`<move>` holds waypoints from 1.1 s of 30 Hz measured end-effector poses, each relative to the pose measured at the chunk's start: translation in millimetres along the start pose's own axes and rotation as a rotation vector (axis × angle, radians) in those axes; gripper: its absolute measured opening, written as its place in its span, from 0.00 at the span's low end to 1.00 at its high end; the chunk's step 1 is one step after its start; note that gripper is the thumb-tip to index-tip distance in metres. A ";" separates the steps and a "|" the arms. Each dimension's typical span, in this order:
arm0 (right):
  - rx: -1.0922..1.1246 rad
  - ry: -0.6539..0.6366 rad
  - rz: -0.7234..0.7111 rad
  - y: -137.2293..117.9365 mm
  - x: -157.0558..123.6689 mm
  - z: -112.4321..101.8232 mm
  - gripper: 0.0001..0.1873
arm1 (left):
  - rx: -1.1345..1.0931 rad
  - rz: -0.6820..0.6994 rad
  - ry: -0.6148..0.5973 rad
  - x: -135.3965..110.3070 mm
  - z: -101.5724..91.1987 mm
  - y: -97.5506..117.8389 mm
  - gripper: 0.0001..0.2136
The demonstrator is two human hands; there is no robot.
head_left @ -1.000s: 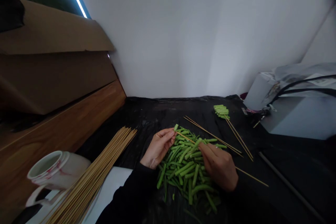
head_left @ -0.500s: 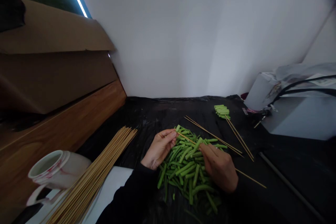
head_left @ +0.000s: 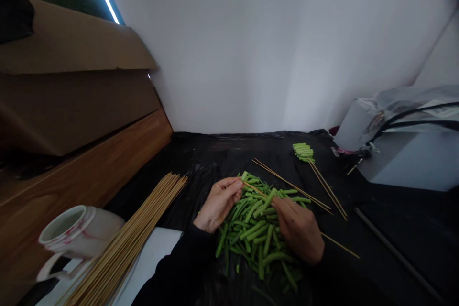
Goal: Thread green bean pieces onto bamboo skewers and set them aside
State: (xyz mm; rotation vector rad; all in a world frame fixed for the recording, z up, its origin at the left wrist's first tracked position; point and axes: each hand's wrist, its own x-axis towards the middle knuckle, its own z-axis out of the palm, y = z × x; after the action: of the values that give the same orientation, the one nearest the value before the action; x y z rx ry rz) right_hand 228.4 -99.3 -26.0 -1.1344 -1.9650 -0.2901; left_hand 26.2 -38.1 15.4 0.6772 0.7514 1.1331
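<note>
My left hand [head_left: 219, 203] pinches a short cut piece of green bean [head_left: 244, 175] between thumb and fingers, above the left edge of a pile. My right hand [head_left: 301, 229] is closed around a thin bamboo skewer [head_left: 255, 189], whose thin end sticks out behind the hand to the right. The skewer's tip meets the bean piece at my left fingertips; how deep it goes is hidden. Another bean piece [head_left: 268, 199] sits by my right fingertips, across the skewer. Below both hands lies the pile of cut green beans [head_left: 258, 234].
Behind the pile lie loose skewers [head_left: 292, 185] and a finished-looking row of bean pieces on two skewers [head_left: 303, 151]. A thick skewer bundle [head_left: 143, 224] rests beside a white mug [head_left: 82, 229] at left. Boxes [head_left: 405, 153] stand right; black plastic [head_left: 215, 148] covers the table.
The skewer's rear end has shifted slightly left, toward my left hand. My left hand and its bean piece have moved very slightly right.
</note>
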 end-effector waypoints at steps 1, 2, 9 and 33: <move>0.001 -0.007 0.003 0.3 -0.5 0.6 0.12 | 0.002 0.000 0.001 -0.3 0.4 0.2 0.11; 0.004 -0.013 0.004 0.7 -1.1 1.3 0.12 | 0.003 0.000 0.002 -0.6 0.8 0.3 0.11; 0.019 0.013 -0.013 -0.3 -1.7 2.5 0.12 | 0.010 0.009 0.008 -1.7 2.9 -1.8 0.12; 0.048 0.012 -0.003 -9.1 2.5 -2.1 0.11 | 0.243 0.057 -0.041 -10.5 16.4 -11.9 0.11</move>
State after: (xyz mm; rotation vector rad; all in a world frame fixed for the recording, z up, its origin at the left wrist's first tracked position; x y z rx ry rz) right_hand 221.6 -104.1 -20.9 -1.0962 -1.9534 -0.2491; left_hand 43.2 -53.1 17.3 0.9276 0.8474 1.0857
